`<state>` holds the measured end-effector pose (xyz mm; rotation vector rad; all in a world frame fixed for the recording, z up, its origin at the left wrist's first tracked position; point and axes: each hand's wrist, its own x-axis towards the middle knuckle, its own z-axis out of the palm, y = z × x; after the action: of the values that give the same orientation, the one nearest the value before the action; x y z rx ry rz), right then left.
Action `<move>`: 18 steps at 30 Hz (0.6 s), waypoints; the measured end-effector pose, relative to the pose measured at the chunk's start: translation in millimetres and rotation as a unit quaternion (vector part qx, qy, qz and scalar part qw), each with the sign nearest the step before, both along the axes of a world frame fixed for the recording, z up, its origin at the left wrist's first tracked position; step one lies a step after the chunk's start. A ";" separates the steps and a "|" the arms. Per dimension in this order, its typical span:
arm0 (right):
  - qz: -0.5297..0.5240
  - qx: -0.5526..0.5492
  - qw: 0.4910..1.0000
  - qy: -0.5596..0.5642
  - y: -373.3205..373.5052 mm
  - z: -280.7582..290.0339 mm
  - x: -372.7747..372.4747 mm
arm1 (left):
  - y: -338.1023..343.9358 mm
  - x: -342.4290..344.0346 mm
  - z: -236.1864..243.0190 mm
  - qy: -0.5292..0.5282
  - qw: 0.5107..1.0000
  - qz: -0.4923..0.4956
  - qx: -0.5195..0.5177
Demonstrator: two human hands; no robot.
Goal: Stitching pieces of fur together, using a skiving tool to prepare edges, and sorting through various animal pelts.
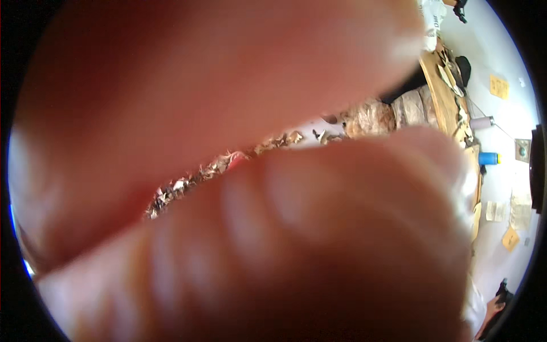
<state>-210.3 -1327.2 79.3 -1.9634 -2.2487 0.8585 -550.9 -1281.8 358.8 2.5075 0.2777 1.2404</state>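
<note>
Fingers (pixel 319 239) pressed up against the lens, blurred, hiding nearly everything.

Which hand they belong to, how far it is open and whether it holds anything cannot be told. Through the gap show brown scraps (pixel 216 168) on a pale surface, lumpy bundles (pixel 370 118), then two spools (pixel 487 158) at right.

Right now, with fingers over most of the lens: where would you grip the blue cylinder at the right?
Likely mid-barrel on the blue cylinder, across its round sides, coming from the white surface side: its long axis runs left to right in the picture, yellow end rightward. Blurred fingers hide what lies to its left.
</note>
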 end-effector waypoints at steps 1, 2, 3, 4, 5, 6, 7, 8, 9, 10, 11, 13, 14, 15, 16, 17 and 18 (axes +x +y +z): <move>0.006 -0.017 1.000 0.008 11.8 -4.8 5.0 | 17.3 2.7 -0.7 0.005 1.000 -0.001 -0.005; 0.014 -0.013 0.997 0.075 26.9 -10.4 13.0 | 33.9 5.4 -2.5 0.012 1.000 -0.002 -0.016; 0.006 -0.045 0.992 0.117 34.5 -14.2 25.6 | 51.2 4.4 -4.1 0.007 0.999 -0.007 -0.030; 0.012 -0.017 0.996 0.092 45.5 -18.7 37.3 | 77.3 4.5 -6.3 0.009 0.999 -0.011 -0.031; -0.006 -0.013 0.997 0.072 65.5 -20.0 50.1 | 97.9 9.0 -3.4 -0.032 0.999 -0.021 -0.014; -0.024 -0.008 0.998 0.053 70.6 -20.4 56.7 | 122.3 11.7 -1.9 0.016 0.999 -0.022 -0.017; -0.061 -0.052 0.996 0.047 87.1 -22.3 67.3 | 153.2 16.0 -3.2 -0.012 1.000 -0.024 -0.011; -0.064 -0.038 0.997 0.007 101.1 -22.7 75.8 | 183.5 21.1 -4.6 0.017 0.999 -0.017 -0.024; -0.077 -0.074 0.994 -0.032 115.5 -22.5 83.7 | 216.4 29.3 -9.1 -0.010 0.999 0.000 -0.037; -0.096 -0.162 0.981 -0.051 133.2 -22.1 93.2 | 245.9 35.7 -10.7 -0.040 0.998 0.008 -0.047; -0.099 -0.143 0.984 -0.035 148.6 -22.0 99.3 | 275.2 42.8 -11.3 -0.029 0.998 0.003 -0.052; -0.168 -0.083 0.982 -0.006 180.9 -17.3 115.6 | 329.4 58.8 -8.8 -0.134 0.987 -0.003 -0.086; -0.189 -0.050 0.981 -0.013 197.1 -17.3 119.3 | 351.9 65.7 -4.7 -0.150 0.985 0.025 -0.080; -0.184 -0.036 0.982 -0.003 210.2 -14.9 123.1 | 376.8 71.4 2.0 -0.149 0.985 0.020 -0.083; -0.199 -0.031 0.979 0.025 225.9 -12.9 127.4 | 402.6 77.5 8.4 -0.191 0.979 0.050 -0.049; -0.209 -0.019 0.976 0.057 244.0 -11.7 132.9 | 425.0 83.1 15.3 -0.213 0.974 0.066 -0.030; -0.206 -0.017 0.977 0.053 260.7 -12.1 135.7 | 447.5 88.2 21.7 -0.235 0.968 0.082 -0.011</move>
<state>-74.5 -1066.5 67.2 -2.2218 -1.6869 0.9221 -462.6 -834.2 380.5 2.1185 0.3800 1.8339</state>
